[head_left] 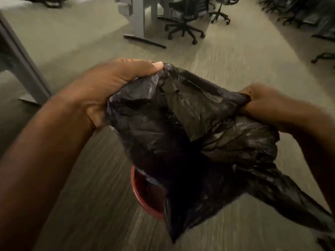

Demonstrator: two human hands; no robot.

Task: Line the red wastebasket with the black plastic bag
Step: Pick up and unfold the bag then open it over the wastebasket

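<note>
— Where's the bin?
— The red wastebasket [140, 192] stands on the floor under the black plastic bag [181, 127].
— How does it handle?
— Light, limp, slippery. My left hand [108, 87] and right hand [262, 104] each pinch its mouth hem, the best hold I'd judge.

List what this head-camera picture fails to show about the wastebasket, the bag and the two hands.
- Red wastebasket: only part of its rim shows; the black plastic bag covers the rest.
- Bag's lower end: cut off by the right edge.
- Right hand: fingers buried in plastic.
- Left hand: fingertips hidden behind the bag.
- Floor: motion-blurred.
</note>
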